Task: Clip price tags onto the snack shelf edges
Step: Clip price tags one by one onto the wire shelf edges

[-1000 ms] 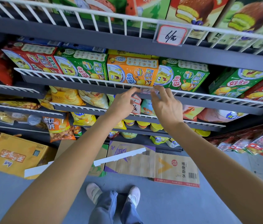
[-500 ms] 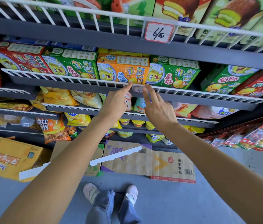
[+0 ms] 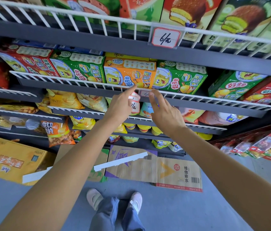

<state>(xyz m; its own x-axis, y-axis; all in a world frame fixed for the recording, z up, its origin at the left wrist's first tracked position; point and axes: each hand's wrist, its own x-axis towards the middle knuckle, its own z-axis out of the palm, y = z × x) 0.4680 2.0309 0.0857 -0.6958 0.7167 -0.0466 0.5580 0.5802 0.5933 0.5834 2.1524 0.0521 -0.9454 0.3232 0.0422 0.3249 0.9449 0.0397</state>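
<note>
now left hand grips spare tags, right hand released beside price tag.

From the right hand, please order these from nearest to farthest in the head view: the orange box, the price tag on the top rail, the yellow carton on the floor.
Measured from the right hand:
1. Orange box, just above the fingertips, slightly left.
2. Price tag, on the top rail, straight above.
3. Yellow carton, on the floor, far down-left.
</note>
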